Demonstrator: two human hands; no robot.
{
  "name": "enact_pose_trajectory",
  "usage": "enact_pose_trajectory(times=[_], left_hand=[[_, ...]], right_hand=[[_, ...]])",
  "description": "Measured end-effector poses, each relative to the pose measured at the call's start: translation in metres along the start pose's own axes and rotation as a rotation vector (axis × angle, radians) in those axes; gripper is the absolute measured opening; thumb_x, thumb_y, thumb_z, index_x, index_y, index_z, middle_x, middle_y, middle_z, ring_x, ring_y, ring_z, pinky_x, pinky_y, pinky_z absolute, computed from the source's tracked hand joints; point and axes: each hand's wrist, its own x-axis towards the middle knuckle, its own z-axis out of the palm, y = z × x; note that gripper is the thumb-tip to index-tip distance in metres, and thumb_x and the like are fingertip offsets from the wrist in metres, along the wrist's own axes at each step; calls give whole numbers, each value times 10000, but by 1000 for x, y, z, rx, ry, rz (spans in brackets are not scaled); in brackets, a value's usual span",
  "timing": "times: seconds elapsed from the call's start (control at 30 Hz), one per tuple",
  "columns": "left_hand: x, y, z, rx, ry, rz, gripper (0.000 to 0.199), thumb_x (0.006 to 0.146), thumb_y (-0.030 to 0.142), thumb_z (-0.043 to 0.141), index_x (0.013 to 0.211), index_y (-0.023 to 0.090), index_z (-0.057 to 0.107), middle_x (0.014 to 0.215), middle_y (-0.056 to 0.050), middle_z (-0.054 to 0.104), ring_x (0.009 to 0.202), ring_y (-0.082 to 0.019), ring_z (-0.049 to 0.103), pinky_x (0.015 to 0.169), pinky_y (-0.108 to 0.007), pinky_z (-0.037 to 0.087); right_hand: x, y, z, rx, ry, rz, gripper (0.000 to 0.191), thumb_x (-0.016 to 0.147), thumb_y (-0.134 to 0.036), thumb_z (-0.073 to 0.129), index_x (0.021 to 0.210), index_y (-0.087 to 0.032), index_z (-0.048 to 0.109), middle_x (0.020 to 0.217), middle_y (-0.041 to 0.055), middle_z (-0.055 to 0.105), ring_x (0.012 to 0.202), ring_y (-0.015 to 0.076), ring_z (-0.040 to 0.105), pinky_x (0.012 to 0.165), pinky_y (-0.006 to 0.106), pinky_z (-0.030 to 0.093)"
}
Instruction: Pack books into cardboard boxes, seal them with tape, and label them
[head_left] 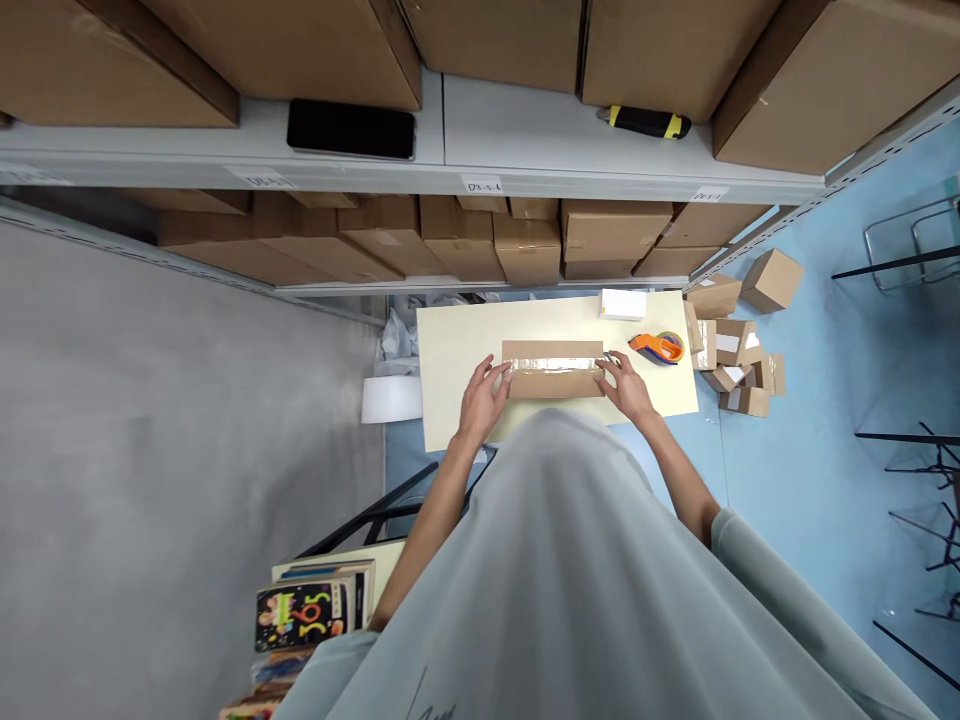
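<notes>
Carton (pixel 553 385): taped, on counter (pixel 454 345), mid-frame
Left hand (pixel 482 398): at its left end, grip unclear
Right hand (pixel 628 388): at its right end, grip unclear

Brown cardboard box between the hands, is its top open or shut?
Shut: a clear shiny tape strip runs lengthwise over the flat top of the brown rectangular cardboard box.

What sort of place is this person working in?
Probably a stockroom or packing area: brown cardboard boxes line the labelled shelving, and on the table are a taped carton and an orange tape dispenser.
</notes>
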Motion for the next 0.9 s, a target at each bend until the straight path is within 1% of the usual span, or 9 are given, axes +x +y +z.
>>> enact_pose_trajectory(times=[0.07, 0.13, 0.23, 0.33, 0.47, 0.53, 0.67, 0.77, 0.9], left_hand=[[-6, 0, 8, -70, -4, -50, 456, 1114, 433, 509, 1471, 238, 715, 1623, -134, 646, 1473, -283, 646, 1233, -491, 555], [-10, 2, 14, -125, -2, -103, 494, 1123, 464, 490, 1518, 244, 690, 1580, -126, 693, 1343, -281, 735, 1144, -477, 620], [-12, 6, 20, -139, 21, -179, 500, 1110, 502, 531, 1507, 256, 708, 1460, -117, 777, 1132, -296, 818, 1041, -477, 663], [-14, 8, 24, -146, 30, -207, 481, 1089, 488, 569, 1484, 262, 722, 1371, -97, 821, 1132, -292, 826, 1012, -447, 666], [-15, 6, 29, -146, 67, -224, 469, 1078, 491, 580, 1454, 257, 735, 1369, -101, 822, 1128, -285, 827, 1008, -435, 661], [-14, 5, 32, -139, 80, -232, 478, 1076, 507, 581, 1456, 260, 733, 1367, -100, 823, 1098, -276, 830, 1016, -433, 658], [-12, 6, 36, -145, 97, -251, 501, 1072, 514, 585, 1470, 247, 729, 1366, -111, 822, 1062, -260, 828, 1026, -429, 657], [-12, 8, 38, -153, 118, -256, 492, 1072, 500, 584, 1461, 242, 738, 1399, -117, 807, 1059, -258, 824, 1032, -435, 657], [-12, 9, 42, -171, 132, -250, 474, 1087, 496, 573, 1468, 264, 730, 1471, -108, 773, 1120, -259, 814, 1057, -441, 650]], right_hand=[[-4, 2, 10, 49, 16, 26, 453, 1120, -414, 541, 1522, -260, 683, 1661, 161, 541, 1211, 315, 762, 1082, 514, 649], [-3, 3, 17, 115, 24, 31, 468, 1134, -418, 503, 1542, -257, 667, 1646, 159, 565, 1140, 281, 780, 1083, 493, 653], [3, 2, 23, 157, 45, 19, 472, 1143, -397, 454, 1529, -243, 676, 1621, 159, 601, 1213, 284, 762, 1124, 477, 632], [10, 9, 19, 158, 56, -18, 481, 1143, -413, 450, 1530, -228, 667, 1607, 165, 621, 1259, 301, 747, 1133, 477, 614], [21, 47, 1, 128, 150, 38, 515, 1131, -478, 490, 1519, -174, 637, 1485, 194, 708, 1272, 320, 731, 1143, 482, 582], [28, 74, -9, 21, 199, 174, 496, 1096, -450, 549, 1449, -118, 656, 1420, 242, 730, 1332, 368, 689, 1174, 536, 541], [41, 120, -19, -193, 121, 442, 486, 995, -344, 663, 1377, -43, 651, 1441, 341, 676, 1376, 441, 630, 1177, 604, 482], [46, 137, -15, -250, 80, 467, 484, 987, -308, 644, 1378, -23, 645, 1466, 366, 648, 1415, 450, 586, 1219, 613, 415], [51, 145, -5, -246, 100, 462, 445, 995, -298, 608, 1342, -26, 666, 1406, 335, 687, 1406, 411, 571, 1260, 573, 360]])
